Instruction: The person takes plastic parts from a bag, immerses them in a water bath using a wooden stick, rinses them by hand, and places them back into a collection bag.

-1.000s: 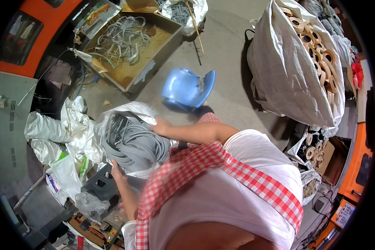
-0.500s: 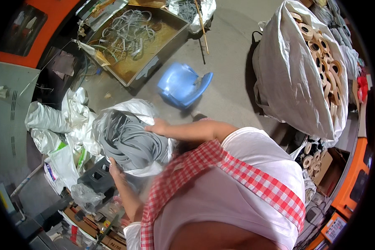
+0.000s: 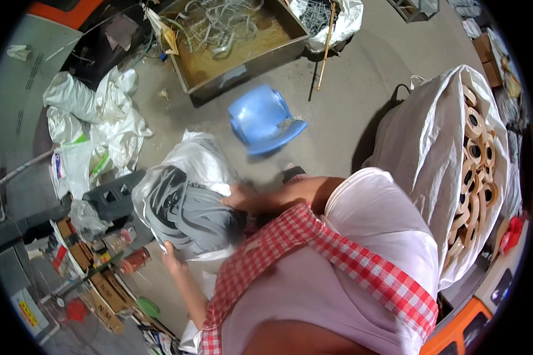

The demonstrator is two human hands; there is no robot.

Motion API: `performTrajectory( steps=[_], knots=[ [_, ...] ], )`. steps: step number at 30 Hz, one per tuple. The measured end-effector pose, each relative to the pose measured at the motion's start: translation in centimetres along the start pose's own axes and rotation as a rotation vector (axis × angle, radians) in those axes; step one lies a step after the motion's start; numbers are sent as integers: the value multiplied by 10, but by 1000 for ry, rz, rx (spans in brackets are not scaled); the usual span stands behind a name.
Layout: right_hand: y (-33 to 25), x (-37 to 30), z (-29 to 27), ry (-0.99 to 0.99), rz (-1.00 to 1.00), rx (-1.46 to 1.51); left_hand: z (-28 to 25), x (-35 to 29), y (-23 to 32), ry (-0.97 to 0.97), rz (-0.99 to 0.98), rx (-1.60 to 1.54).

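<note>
A white plastic bag [image 3: 196, 151] full of coiled grey rubber-like strips [image 3: 196, 216] is in front of me, its mouth spread wide. My left hand [image 3: 173, 258] is closed on the bag's near left edge, thumb against the rim. On the other side, my right hand [image 3: 241, 198] is closed on the bag's right edge, beside the strips. Its fingertips are partly hidden and slightly blurred. Just beyond the bag, a blue plastic stool [image 3: 263, 121] with a low back stands on the floor.
A metal tray [image 3: 243, 76] holding clear tubing lies at the far side, near a white sack of grey pieces [image 3: 317, 22] and a stick [image 3: 327, 53]. White sacks [image 3: 109, 112] lie left. A large white sack [image 3: 423, 151] of tan rings stands right. Cluttered shelves [image 3: 92, 248] are lower left.
My view has turned, and the bag in my hands has moved away from the white sacks on the left, leaving a gap. Both hands keep their hold on it.
</note>
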State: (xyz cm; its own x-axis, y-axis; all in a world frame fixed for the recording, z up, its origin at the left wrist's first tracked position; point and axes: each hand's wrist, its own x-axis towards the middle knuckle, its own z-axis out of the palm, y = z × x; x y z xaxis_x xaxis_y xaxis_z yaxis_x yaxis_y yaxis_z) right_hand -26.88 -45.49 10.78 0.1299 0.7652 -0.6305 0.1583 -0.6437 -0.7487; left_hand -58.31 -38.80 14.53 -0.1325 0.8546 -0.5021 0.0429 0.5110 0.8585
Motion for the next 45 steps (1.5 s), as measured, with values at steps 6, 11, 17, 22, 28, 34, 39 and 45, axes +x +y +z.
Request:
performTrajectory(
  steps=[6,11,17,22,28,34,39,45],
  knots=[
    [18,1,-11,-108,-52,43,-10,-64,-66,192,-280,-113],
    [44,-31,-8,-320,-63,-67,3,-150,-117,240,-222,-367],
    [29,-58,2,-347,-297,-326,-38,-197,-203,397,-171,-233],
    [43,-36,28,-311,-29,-200,10,-162,-191,791,-137,510],
    [83,-1,-7,-472,-162,-156,61,-190,-173,812,106,-203],
    [87,-9,-109,-615,-288,-512,164,-262,-181,870,-210,-267],
    [69,-2,-177,-648,-124,-554,269,-313,-161,1000,-225,-590],
    [48,-13,-185,-668,-194,-468,344,-348,-182,1075,-453,-849]
  ],
)
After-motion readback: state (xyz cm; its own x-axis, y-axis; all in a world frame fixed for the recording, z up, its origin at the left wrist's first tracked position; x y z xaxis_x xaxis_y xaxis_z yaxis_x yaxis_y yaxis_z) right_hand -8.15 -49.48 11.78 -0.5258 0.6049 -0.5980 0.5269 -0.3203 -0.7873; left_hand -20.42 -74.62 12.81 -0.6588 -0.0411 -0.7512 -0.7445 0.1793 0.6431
